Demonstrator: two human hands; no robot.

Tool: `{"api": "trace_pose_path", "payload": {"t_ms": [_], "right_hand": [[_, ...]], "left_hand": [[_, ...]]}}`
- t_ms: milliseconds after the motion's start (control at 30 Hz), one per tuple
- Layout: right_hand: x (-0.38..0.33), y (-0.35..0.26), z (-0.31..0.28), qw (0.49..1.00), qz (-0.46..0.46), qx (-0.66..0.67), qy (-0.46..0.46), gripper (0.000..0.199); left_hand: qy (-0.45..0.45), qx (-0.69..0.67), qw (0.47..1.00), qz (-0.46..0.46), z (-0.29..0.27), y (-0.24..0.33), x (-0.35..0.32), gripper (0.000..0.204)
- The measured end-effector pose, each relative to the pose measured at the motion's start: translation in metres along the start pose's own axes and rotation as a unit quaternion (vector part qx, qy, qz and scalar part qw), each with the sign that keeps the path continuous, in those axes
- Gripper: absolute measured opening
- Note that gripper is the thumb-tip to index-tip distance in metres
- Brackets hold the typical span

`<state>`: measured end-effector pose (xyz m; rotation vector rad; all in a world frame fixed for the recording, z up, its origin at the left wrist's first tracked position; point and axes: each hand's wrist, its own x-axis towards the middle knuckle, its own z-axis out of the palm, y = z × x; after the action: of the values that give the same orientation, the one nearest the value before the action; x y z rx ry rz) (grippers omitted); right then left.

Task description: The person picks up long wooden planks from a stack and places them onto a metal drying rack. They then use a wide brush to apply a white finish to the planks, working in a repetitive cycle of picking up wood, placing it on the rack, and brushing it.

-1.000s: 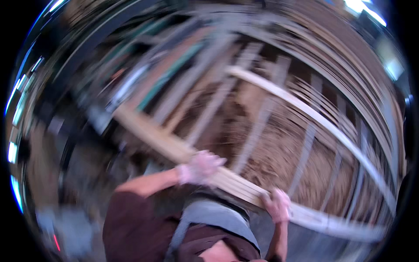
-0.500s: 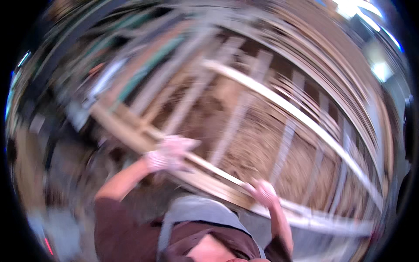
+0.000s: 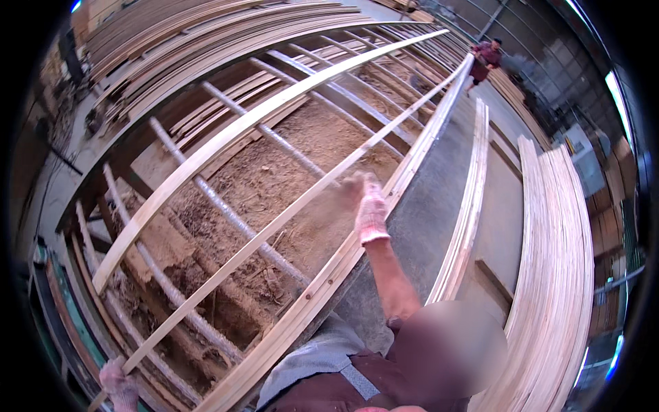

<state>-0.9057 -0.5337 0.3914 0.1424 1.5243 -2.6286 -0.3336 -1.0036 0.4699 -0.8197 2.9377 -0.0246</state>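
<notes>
A long thin wooden strip (image 3: pixel 233 264) runs slantwise across a rack of round metal rollers (image 3: pixel 230 213). Near its lower left end my left hand (image 3: pixel 120 386), in a pale knit glove, is closed round the strip. My right hand (image 3: pixel 371 209), gloved alike, reaches over the rack's near edge with fingers stretched toward the strip; the fingertips are smeared, and I see nothing held. Beneath that wrist, several strips (image 3: pixel 322 288) lie side by side along the near edge. A wider pale board (image 3: pixel 274 103) rests on the rollers farther off.
Sawdust (image 3: pixel 274 168) lies under the rollers. Stacked timber (image 3: pixel 206 34) stands beyond the rack. To the right are a narrow bundle of strips (image 3: pixel 467 213) and a large stack (image 3: pixel 556 261). At the rack's far end stands another person (image 3: pixel 486 58).
The view has swung round to the right along the rack. My left hand now grips the thin strip at lower left, and the right hand has left the near edge, reaching farther over the rack.
</notes>
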Motion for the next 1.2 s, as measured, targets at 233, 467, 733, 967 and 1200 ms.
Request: {"api": "trace_pose_path", "payload": {"t_ms": [233,467,733,967,1200], "right_hand": [[0.075,0.049,0.016,0.966,0.135,0.219,-0.039,0.08],[0.052,0.047,0.048,0.946,0.205,0.249,-0.04,0.046],[0.059,0.057,0.056,0.95,0.252,0.182,0.007,0.047],[0.071,0.035,0.047,0.954,0.243,0.176,0.007,0.052],[0.111,0.054,0.086,0.933,0.241,0.258,-0.06,0.067]], "left_hand": [[0.103,-0.139,0.985,-0.004,0.011,0.017,-0.035,0.029],[0.37,-0.01,0.928,0.032,0.07,0.051,-0.078,0.024],[-0.054,-0.283,0.934,-0.21,0.147,-0.062,-0.164,0.029],[0.116,-0.089,0.988,-0.051,0.05,0.072,-0.054,0.031],[0.135,-0.084,0.987,-0.035,0.035,0.088,-0.024,0.033]]}}
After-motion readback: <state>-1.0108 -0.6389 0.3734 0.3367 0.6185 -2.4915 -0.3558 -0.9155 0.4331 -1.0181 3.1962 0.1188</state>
